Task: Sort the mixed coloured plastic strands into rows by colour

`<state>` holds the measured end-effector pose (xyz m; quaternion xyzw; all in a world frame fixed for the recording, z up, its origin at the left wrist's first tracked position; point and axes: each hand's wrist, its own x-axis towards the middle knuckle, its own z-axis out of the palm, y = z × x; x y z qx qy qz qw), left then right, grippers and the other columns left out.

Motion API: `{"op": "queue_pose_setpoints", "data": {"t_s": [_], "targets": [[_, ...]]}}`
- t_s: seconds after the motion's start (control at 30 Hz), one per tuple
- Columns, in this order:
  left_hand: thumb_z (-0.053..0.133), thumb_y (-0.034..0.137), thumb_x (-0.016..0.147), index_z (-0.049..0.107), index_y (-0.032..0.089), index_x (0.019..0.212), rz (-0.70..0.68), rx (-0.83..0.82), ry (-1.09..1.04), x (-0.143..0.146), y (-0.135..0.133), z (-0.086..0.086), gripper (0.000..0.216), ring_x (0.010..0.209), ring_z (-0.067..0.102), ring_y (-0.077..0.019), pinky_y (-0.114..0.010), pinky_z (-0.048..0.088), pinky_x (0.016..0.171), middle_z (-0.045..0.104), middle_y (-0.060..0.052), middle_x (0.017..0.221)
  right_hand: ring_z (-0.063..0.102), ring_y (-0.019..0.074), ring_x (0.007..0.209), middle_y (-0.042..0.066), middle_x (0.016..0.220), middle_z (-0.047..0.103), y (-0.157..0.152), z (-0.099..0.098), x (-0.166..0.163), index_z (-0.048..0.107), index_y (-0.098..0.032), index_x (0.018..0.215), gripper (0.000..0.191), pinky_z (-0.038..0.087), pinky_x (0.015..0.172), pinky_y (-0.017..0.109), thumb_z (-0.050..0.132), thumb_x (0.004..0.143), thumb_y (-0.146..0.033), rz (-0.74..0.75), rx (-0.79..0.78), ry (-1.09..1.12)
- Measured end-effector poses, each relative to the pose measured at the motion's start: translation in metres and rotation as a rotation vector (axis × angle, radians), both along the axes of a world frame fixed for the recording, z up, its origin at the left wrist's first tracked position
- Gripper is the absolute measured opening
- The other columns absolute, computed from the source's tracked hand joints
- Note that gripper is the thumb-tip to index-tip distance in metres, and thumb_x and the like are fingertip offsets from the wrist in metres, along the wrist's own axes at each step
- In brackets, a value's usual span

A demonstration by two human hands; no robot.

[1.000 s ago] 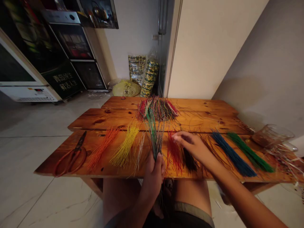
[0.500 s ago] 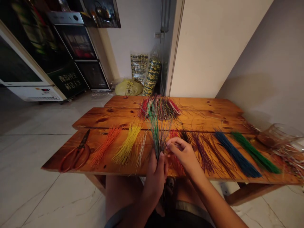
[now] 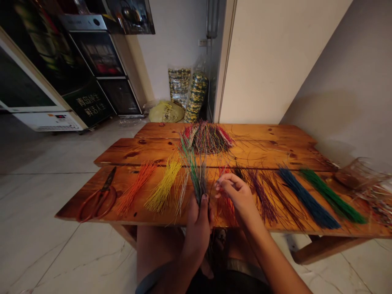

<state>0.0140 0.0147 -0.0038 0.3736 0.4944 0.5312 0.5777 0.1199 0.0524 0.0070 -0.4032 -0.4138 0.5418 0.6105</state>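
Observation:
My left hand (image 3: 199, 220) is closed around a bundle of thin green and grey strands (image 3: 196, 173), which fan out upward over the table. To the right of it, my right hand (image 3: 234, 190) has its thumb and fingertips pinched together, apart from the bundle. Whatever those fingertips hold, if anything, is too fine to make out. Red strands (image 3: 228, 208) lie partly hidden beneath my right hand. Left of the bundle are a few pale strands (image 3: 183, 190) and a yellow bunch (image 3: 163, 188).
On the wooden table (image 3: 122, 153) lie scissors (image 3: 99, 200), orange strands (image 3: 137, 188), black (image 3: 239, 173), purple (image 3: 261, 196), brown (image 3: 284, 200), blue (image 3: 309, 198) and green strands (image 3: 333, 196). A mixed-colour heap (image 3: 208, 139) sits at the back, a clear container (image 3: 361, 173) at right.
The bundle in my left hand has tipped leftward, and that hand has shifted slightly left. My right hand stays pinched, with a wider gap between it and the bundle.

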Motion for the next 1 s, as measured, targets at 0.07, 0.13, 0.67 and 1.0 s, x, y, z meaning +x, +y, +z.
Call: {"op": "queue_pose_setpoints", "data": {"t_s": [0.07, 0.13, 0.67, 1.0], "targets": [[0.042, 0.050, 0.084, 0.041, 0.022, 0.085, -0.008, 0.010, 0.001, -0.001, 0.001, -0.002, 0.028, 0.033, 0.022, -0.0044, -0.014, 0.018, 0.031, 0.032, 0.012, 0.047, 0.056, 0.0113, 0.061, -0.001, 0.065, 0.060, 0.001, 0.001, 0.000, 0.061, -0.019, 0.071, 0.014, 0.051, 0.052, 0.021, 0.067, 0.070, -0.031, -0.024, 0.000, 0.005], [0.042, 0.048, 0.085, 0.040, 0.022, 0.084, -0.008, 0.015, -0.005, -0.001, 0.001, -0.004, 0.026, 0.033, 0.021, -0.0042, -0.014, 0.018, 0.031, 0.032, 0.012, 0.047, 0.056, 0.0109, 0.062, -0.001, 0.065, 0.060, 0.003, 0.002, 0.001, 0.061, -0.019, 0.071, 0.013, 0.050, 0.052, 0.020, 0.066, 0.071, -0.030, -0.057, 0.022, 0.014], [0.044, 0.048, 0.085, 0.036, 0.022, 0.074, 0.160, 0.070, -0.003, -0.049, 0.009, -0.019, 0.029, 0.033, 0.025, -0.0049, -0.016, 0.020, 0.031, 0.031, 0.010, 0.047, 0.055, 0.0087, 0.060, 0.000, 0.068, 0.060, 0.072, -0.001, 0.036, 0.060, -0.017, 0.068, 0.016, 0.051, 0.055, 0.019, 0.067, 0.065, -0.031, -0.071, -0.013, -0.033], [0.047, 0.051, 0.083, 0.038, 0.023, 0.079, 0.153, 0.057, 0.002, -0.039, 0.008, -0.015, 0.030, 0.033, 0.025, -0.0059, -0.017, 0.019, 0.031, 0.031, 0.010, 0.048, 0.050, 0.0090, 0.046, -0.003, 0.054, 0.052, 0.079, -0.050, -0.003, 0.056, -0.016, 0.061, 0.022, 0.044, 0.042, 0.019, 0.069, 0.064, -0.034, 0.064, -0.105, -0.302]]}}
